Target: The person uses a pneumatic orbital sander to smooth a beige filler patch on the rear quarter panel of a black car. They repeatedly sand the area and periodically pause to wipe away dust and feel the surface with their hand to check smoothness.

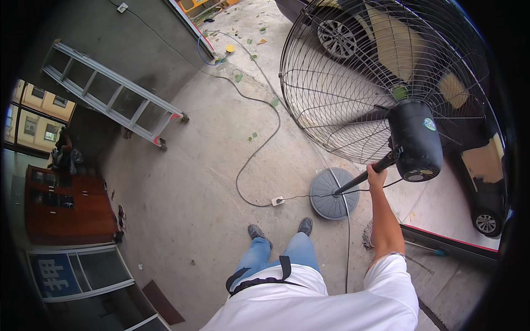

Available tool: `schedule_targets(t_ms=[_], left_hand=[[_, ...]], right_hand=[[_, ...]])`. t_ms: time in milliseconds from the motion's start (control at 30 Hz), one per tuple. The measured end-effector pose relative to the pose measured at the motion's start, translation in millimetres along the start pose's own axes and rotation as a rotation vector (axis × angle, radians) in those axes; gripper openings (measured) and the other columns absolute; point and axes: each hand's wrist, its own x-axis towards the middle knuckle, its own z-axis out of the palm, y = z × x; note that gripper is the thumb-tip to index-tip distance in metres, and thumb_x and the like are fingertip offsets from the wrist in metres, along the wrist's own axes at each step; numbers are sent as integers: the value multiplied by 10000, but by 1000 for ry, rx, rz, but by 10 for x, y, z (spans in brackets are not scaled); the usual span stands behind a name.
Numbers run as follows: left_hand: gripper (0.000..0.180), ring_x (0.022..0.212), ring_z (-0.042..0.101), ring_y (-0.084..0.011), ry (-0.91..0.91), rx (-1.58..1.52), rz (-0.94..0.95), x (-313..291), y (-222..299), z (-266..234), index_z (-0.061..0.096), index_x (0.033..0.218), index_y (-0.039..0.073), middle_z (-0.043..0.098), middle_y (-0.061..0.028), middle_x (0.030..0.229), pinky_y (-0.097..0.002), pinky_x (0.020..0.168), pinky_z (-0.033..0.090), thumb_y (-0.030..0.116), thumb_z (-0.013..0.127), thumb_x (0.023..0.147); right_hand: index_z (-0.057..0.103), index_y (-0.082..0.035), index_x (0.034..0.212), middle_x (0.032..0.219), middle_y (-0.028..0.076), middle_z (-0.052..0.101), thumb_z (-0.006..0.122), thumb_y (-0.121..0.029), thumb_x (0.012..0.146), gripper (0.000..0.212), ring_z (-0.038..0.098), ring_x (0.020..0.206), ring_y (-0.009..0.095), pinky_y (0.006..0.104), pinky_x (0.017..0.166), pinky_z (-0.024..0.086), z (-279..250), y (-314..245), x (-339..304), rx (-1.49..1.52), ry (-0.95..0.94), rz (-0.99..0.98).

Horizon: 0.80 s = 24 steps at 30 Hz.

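Observation:
My right hand (376,177) is wrapped round the black pole (359,181) of a large pedestal fan, just below its motor housing (415,140). The round wire cage (337,105) rises in front of me to the right, with dark blades behind the wires. At the pole's foot a round, ribbed grey base (330,207) rests on the concrete floor. A thin black cord runs from the pole to a white socket block (277,201) on the floor. My left hand is out of view.
A grey cable (279,124) curves across the floor, and another crosses the fan base. An aluminium ladder (110,88) leans at the far left. A reddish-brown cabinet (94,212) stands at the left. Beyond the fan, dark cars (486,223) are parked. Green leaves (238,78) lie scattered on the floor.

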Motion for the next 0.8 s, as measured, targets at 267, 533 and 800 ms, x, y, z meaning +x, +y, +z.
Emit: schedule_targets(t_ms=[267, 533, 800], left_hand=[[348, 863, 732, -183, -18, 57, 1, -82, 166, -24, 779, 1088, 20, 792, -107, 952, -385, 791, 585, 343, 650, 1075], [358, 882, 737, -183, -6, 85, 31, 4, 397, 31, 782, 1111, 22, 797, -109, 963, -389, 812, 584, 355, 656, 1071], [369, 900, 742, -183, 6, 124, 99, 123, 541, -49, 785, 1134, 25, 803, -111, 974, -393, 833, 584, 366, 661, 1068]], right_hand=[[675, -54, 887, 865, 26, 676, 774, 27, 828, 141, 666, 818, 155, 334, 788, 543, -935, 220, -10, -42, 58, 80], [648, -65, 961, 986, 48, 668, 755, 59, 813, 221, 646, 963, 170, 351, 949, 526, -1808, 585, -366, -150, -27, 52], [645, -68, 966, 982, 49, 677, 755, 71, 794, 247, 655, 947, 165, 342, 922, 542, -2173, 776, -679, -133, -16, -81]])
